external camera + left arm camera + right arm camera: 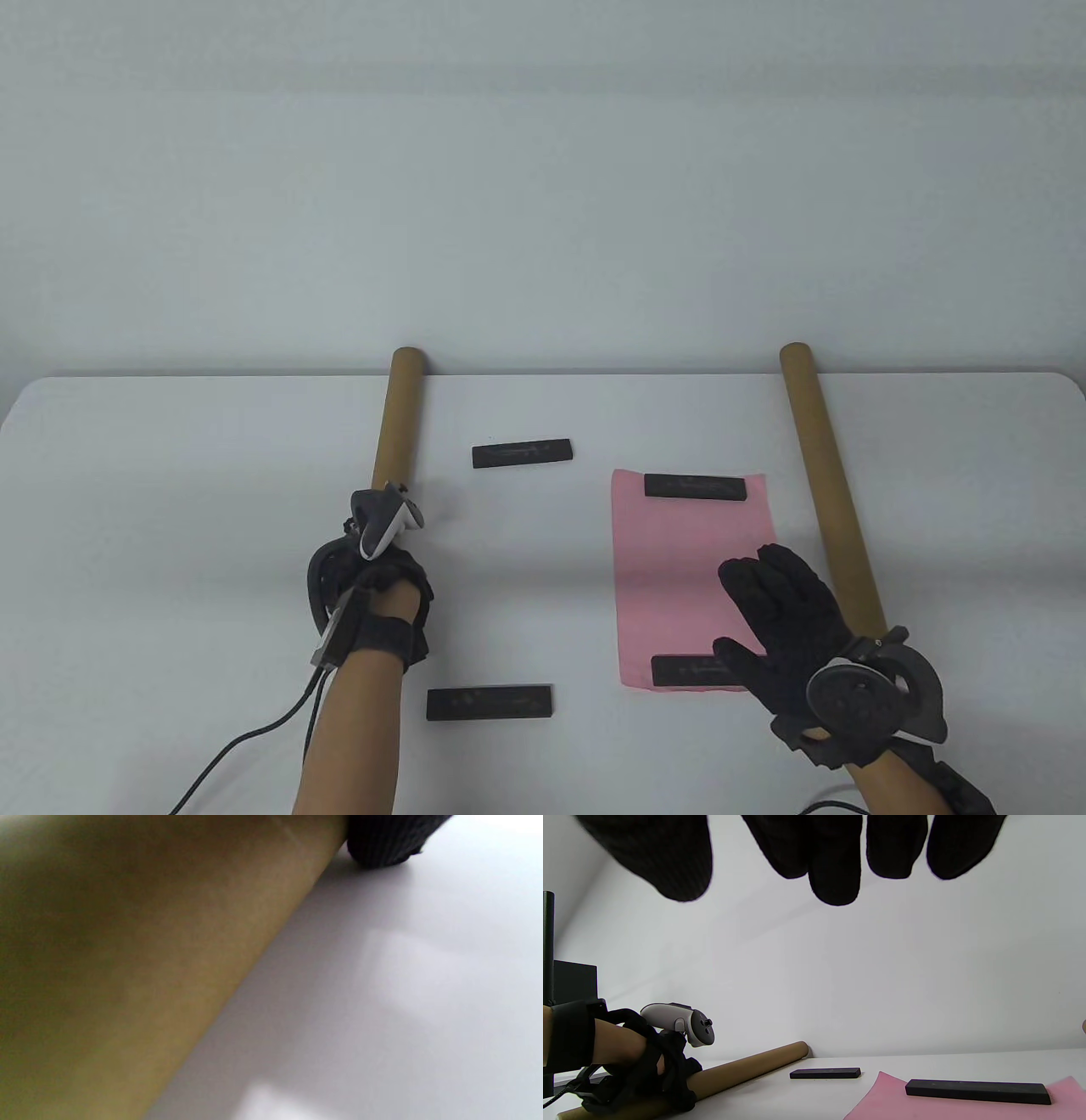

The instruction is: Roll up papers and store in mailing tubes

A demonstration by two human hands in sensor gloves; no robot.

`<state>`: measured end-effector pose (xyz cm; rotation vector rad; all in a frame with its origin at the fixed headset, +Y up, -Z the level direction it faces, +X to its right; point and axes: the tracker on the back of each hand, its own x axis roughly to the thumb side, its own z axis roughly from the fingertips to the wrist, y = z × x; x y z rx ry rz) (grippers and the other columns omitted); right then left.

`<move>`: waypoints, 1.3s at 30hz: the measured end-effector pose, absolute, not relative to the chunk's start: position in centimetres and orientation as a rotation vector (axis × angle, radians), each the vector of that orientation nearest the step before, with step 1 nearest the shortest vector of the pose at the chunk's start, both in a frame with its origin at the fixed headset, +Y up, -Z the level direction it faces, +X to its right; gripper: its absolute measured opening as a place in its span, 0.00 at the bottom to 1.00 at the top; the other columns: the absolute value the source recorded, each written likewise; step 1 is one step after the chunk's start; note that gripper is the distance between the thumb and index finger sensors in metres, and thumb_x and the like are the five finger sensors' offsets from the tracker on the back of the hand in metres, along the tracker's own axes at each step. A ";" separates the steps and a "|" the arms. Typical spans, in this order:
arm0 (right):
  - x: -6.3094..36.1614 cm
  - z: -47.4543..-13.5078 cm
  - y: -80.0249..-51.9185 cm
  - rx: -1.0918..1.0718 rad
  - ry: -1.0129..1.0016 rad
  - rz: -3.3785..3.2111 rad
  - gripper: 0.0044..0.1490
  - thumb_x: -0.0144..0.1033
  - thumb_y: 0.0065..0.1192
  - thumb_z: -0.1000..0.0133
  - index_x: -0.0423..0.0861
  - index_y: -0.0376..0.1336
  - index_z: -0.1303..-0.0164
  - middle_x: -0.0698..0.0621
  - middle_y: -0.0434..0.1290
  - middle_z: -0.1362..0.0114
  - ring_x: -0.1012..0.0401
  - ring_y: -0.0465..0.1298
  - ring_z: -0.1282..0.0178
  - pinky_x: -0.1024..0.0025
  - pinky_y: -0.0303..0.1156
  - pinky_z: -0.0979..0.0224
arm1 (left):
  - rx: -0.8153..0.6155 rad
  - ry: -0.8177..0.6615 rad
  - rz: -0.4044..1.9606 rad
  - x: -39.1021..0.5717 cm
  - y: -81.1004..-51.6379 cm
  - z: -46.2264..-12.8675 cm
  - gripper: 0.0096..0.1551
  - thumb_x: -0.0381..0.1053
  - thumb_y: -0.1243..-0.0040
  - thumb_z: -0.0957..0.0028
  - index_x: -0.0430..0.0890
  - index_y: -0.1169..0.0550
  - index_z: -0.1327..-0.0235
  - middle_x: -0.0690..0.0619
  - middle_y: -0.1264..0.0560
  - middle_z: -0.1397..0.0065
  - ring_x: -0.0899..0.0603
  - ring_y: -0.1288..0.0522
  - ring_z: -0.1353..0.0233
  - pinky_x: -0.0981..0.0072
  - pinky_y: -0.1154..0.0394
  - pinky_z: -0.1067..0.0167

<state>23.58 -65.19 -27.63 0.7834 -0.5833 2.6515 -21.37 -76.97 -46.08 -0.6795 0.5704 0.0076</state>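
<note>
The left cardboard tube lies on the white table, pointing away from me. My left hand grips its near end; the right wrist view shows the hand wrapped around the tube. The left wrist view shows the tube close up with one fingertip beside it. A flat pink paper lies between two black bars, far and near. My right hand is open and empty, fingers spread, over the paper's near right corner. The right tube lies just right of the paper.
Two more black bars lie on the table, one at mid-table and one near the front. A cable trails from my left wrist to the front edge. The far table edge meets a plain wall.
</note>
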 end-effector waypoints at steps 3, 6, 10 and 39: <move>23.5 -27.7 -65.4 0.791 -0.559 2.663 0.51 0.57 0.63 0.43 0.38 0.56 0.16 0.36 0.65 0.19 0.29 0.60 0.18 0.28 0.62 0.26 | -0.677 0.572 -0.002 -21.6 -77.0 -46.2 0.58 0.66 0.49 0.52 0.45 0.69 0.30 0.40 0.43 0.27 0.38 0.28 0.35 0.54 0.24 0.40; 23.3 -27.8 -65.5 0.791 -0.541 2.666 0.51 0.57 0.63 0.43 0.38 0.56 0.16 0.36 0.65 0.19 0.29 0.60 0.18 0.28 0.62 0.26 | -0.655 0.563 -0.005 -21.8 -77.0 -46.3 0.58 0.66 0.49 0.52 0.46 0.68 0.30 0.40 0.43 0.27 0.38 0.28 0.35 0.54 0.24 0.40; 23.2 -27.9 -65.6 0.795 -0.514 2.676 0.51 0.57 0.63 0.43 0.38 0.56 0.16 0.36 0.65 0.19 0.29 0.60 0.18 0.28 0.62 0.26 | -0.632 0.560 -0.020 -21.9 -77.0 -46.3 0.58 0.67 0.50 0.52 0.46 0.68 0.29 0.41 0.43 0.27 0.38 0.27 0.35 0.54 0.24 0.40; 23.7 -28.6 -66.2 0.745 -0.452 2.702 0.52 0.57 0.64 0.43 0.37 0.56 0.16 0.35 0.64 0.19 0.30 0.62 0.18 0.26 0.60 0.26 | -0.016 -0.092 0.171 -19.2 -67.0 -34.7 0.62 0.76 0.47 0.59 0.55 0.63 0.24 0.44 0.57 0.15 0.28 0.49 0.15 0.32 0.45 0.23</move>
